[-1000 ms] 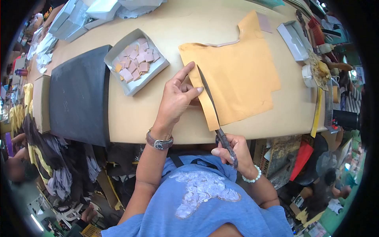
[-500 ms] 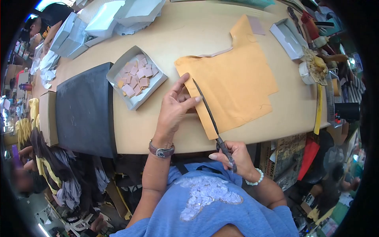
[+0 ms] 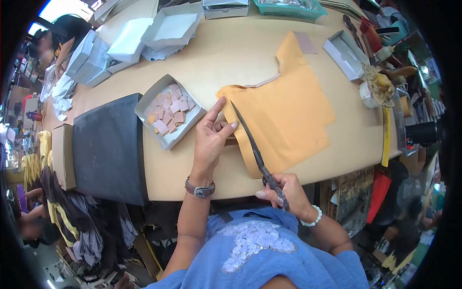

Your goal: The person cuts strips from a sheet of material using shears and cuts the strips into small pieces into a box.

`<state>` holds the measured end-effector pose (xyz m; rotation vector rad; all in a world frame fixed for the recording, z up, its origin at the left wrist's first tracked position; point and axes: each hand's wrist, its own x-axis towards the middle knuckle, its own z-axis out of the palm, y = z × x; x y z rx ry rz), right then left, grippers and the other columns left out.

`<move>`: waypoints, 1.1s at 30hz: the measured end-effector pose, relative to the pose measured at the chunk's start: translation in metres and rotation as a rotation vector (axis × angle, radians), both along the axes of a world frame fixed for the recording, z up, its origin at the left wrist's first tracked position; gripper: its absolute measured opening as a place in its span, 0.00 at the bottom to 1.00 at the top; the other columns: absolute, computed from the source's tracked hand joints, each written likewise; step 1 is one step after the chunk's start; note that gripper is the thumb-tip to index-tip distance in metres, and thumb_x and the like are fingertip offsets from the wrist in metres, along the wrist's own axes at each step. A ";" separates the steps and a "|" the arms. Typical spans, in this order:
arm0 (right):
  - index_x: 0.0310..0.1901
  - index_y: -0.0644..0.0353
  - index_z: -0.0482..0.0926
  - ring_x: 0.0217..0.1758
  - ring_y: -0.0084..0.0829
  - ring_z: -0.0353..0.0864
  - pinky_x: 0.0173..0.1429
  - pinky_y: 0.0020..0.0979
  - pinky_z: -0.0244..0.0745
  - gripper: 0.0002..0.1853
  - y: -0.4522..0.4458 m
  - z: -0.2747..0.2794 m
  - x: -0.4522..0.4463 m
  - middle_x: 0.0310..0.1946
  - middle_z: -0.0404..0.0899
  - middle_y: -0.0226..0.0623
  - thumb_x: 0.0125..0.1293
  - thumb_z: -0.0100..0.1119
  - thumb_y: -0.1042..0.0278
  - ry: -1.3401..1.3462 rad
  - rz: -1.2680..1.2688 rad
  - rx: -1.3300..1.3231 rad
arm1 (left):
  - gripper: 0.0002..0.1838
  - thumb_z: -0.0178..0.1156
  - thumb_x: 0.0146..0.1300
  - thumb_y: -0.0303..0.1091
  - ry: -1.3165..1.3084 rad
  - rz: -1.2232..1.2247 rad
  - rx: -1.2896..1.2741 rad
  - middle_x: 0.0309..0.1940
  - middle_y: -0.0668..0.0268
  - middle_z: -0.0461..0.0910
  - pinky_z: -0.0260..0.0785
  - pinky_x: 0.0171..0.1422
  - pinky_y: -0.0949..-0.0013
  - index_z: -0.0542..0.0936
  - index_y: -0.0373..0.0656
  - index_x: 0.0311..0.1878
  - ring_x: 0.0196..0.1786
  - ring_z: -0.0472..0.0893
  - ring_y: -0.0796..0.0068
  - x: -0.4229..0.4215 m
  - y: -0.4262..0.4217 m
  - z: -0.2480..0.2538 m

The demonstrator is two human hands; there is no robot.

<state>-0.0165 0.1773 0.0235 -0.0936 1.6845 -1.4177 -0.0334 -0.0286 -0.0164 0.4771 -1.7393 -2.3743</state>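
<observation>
An orange-yellow sheet (image 3: 288,115) with an irregular outline lies on the table (image 3: 231,53). Its left edge is pinched between the thumb and fingers of my left hand (image 3: 211,139). My right hand (image 3: 288,192) is closed round the handles of long dark scissors (image 3: 252,143), whose blades run along the left part of the sheet, tip toward its upper left corner. A strip of the sheet lies between the blades and my left hand. Left of that hand, an open white box (image 3: 173,136) holds several small pinkish squares (image 3: 168,111).
A black board (image 3: 108,149) lies at the left. White boxes (image 3: 173,29) and a green tray (image 3: 291,10) stand at the back. At the right are a white box (image 3: 345,55), a tub (image 3: 368,95) and tools. Another person (image 3: 70,31) is at the far left.
The view has shifted, so the table and things on it appear lower. The scissors blades now look closer together, and the sheet's lower left strip is more curved. Both hands keep their grips.
</observation>
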 end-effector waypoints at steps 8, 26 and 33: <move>0.17 0.59 0.69 0.12 0.12 0.64 0.16 0.16 0.57 0.19 -0.001 0.001 0.004 0.09 0.65 0.22 0.50 0.70 0.59 0.003 -0.014 0.044 | 0.33 0.56 0.54 0.17 0.036 0.033 0.026 0.35 0.62 0.78 0.71 0.37 0.81 0.56 0.28 0.64 0.32 0.77 0.83 -0.001 0.003 0.002; 0.17 0.59 0.68 0.12 0.13 0.63 0.15 0.17 0.58 0.20 -0.017 0.000 -0.014 0.09 0.64 0.24 0.50 0.70 0.58 0.067 -0.013 -0.003 | 0.38 0.57 0.52 0.17 0.029 -0.052 -0.004 0.50 0.56 0.74 0.72 0.44 0.77 0.51 0.30 0.66 0.37 0.78 0.81 0.008 0.004 0.018; 0.20 0.60 0.69 0.13 0.12 0.64 0.17 0.17 0.58 0.17 -0.015 -0.002 -0.010 0.12 0.66 0.22 0.51 0.69 0.62 0.059 -0.067 -0.112 | 0.27 0.58 0.52 0.18 0.021 0.007 0.000 0.49 0.57 0.75 0.71 0.43 0.79 0.66 0.31 0.58 0.36 0.77 0.82 0.017 -0.001 0.021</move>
